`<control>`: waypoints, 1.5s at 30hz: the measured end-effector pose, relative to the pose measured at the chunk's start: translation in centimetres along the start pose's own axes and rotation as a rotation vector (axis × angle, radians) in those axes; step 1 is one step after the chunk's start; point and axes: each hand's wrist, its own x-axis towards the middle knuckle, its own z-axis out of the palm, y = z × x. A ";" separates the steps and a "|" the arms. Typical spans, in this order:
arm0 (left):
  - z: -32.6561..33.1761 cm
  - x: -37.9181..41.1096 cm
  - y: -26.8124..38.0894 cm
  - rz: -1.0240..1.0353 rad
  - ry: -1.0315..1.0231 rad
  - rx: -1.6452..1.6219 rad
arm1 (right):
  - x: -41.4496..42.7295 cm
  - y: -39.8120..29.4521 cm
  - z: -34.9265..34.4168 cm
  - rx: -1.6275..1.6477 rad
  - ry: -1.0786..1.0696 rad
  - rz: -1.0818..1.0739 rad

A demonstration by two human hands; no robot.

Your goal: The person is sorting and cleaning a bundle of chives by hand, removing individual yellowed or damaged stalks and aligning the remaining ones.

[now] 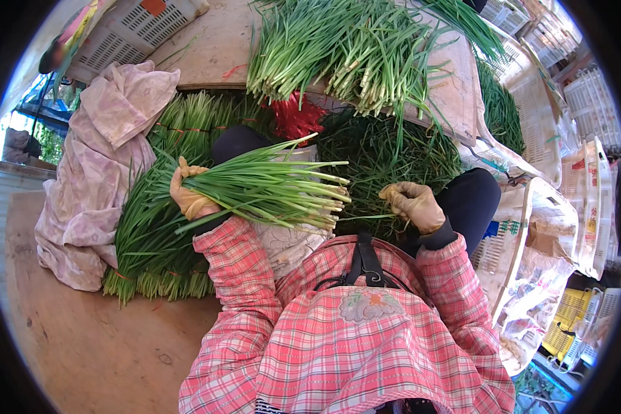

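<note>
My gloved left hand (190, 192) is wrapped around a loose bunch of garlic chives (274, 183). Their pale cut ends fan out to the right, above my lap. To the right, my gloved right hand (414, 206) has its fingers closed on a thin green leaf (367, 217). Beneath that hand lies a dark heap of loose leaf scraps (388, 150). Tied bundles of chives (155, 233) are stacked at my left, partly hidden by my left arm. Ahead, a large pile of untied chives (336, 52) rests on a wooden board (212, 46).
Red ties (296, 118) hang at the board's near edge. A pale patterned cloth (98, 181) lies beside the stacked bundles. White plastic crates (507, 233) stand close on my right, and another crate (150, 26) is at the far left. Plywood (98, 341) extends at lower left.
</note>
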 end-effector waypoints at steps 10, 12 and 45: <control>2.2 -0.9 -2.2 0.048 0.261 0.059 | 3.0 -0.2 9.4 0.005 -0.018 -0.230; 2.4 -1.3 -2.3 0.072 0.273 0.075 | 2.1 0.0 7.5 0.029 0.025 -0.116; 4.3 -1.8 -2.8 0.000 0.365 0.395 | 2.0 -5.8 10.7 -1.000 0.258 -0.937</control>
